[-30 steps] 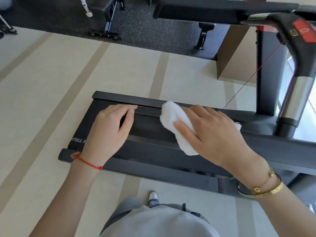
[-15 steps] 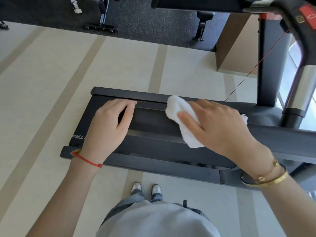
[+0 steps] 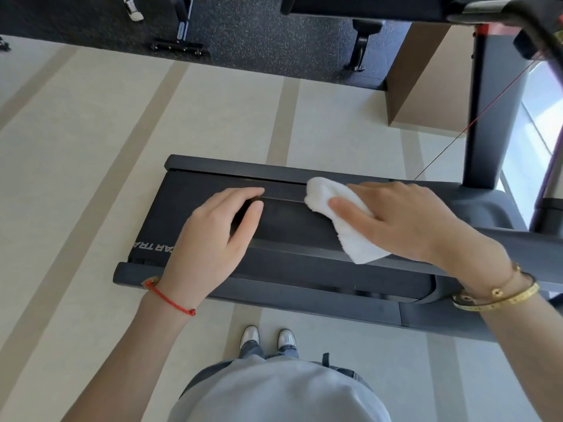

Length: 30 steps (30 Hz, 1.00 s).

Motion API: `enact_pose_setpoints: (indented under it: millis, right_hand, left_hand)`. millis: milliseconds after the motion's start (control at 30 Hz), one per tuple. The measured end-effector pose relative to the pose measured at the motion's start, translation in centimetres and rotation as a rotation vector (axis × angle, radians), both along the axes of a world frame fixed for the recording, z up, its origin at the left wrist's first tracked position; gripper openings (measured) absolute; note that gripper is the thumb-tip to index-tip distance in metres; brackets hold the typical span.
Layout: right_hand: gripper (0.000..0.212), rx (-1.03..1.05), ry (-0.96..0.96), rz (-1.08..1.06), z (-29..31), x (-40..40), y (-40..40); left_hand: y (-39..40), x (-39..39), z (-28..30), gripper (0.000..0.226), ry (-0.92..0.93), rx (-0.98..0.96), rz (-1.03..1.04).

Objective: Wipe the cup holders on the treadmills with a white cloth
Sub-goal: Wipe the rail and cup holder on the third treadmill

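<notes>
A dark treadmill handrail [image 3: 292,220] runs across the middle of the view, above the treadmill deck [image 3: 189,190] on the floor. My left hand [image 3: 207,239] holds the rail's left end between thumb and fingers. My right hand [image 3: 405,220] grips a folded white cloth [image 3: 353,239] and presses it on the rail, thumb on top of the cloth. The two hands are a short gap apart. No cup holder shows in this view.
The treadmill's upright post [image 3: 490,117] and console arm [image 3: 530,22] stand at the right. A red safety cord [image 3: 475,120] hangs slanting down beside the post. Gym benches [image 3: 182,28] stand on dark rubber flooring at the back. My shoes [image 3: 268,339] are on the pale floor.
Both hands stay at nearly the same spots on the rail, the cloth shifting only slightly. The view has tilted down, so both shoes now show.
</notes>
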State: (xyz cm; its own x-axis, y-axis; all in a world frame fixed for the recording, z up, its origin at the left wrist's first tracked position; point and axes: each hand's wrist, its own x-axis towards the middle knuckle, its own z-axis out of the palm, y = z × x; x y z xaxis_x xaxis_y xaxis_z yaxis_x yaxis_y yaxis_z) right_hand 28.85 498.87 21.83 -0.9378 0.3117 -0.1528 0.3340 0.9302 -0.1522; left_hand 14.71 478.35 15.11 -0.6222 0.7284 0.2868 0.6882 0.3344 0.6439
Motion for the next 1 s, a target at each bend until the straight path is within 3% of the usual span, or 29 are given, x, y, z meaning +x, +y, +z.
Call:
enact_pose_setpoints:
  millis: [233, 367, 600, 833, 1000]
  right_hand:
    - [0.049, -0.011, 0.095, 0.107, -1.5, -5.6, -3.8]
    - [0.049, 0.125, 0.226, 0.077, -2.0, -3.8, -3.9]
    - [0.054, 0.121, 0.056, -0.181, -0.9, -2.1, -2.1]
    - [0.052, 0.406, 0.499, -0.179, -4.8, -2.8, -6.0]
    - [0.043, 0.485, 0.624, -0.189, -5.6, -0.7, -6.9]
  left_hand:
    - [-0.5, -0.7, 0.1, 0.034, -0.041, 0.02, -0.044]
    - [-0.6, -0.9, 0.1, 0.032, -0.045, 0.029, -0.065]
    - [-0.8, -1.3, -0.5, 0.037, -0.032, 0.0, -0.072]
    - [-0.3, -1.8, -0.2, 0.039, -0.019, 0.013, -0.127]
    - [0.7, -1.4, 0.3, 0.03, -0.012, 0.017, -0.212]
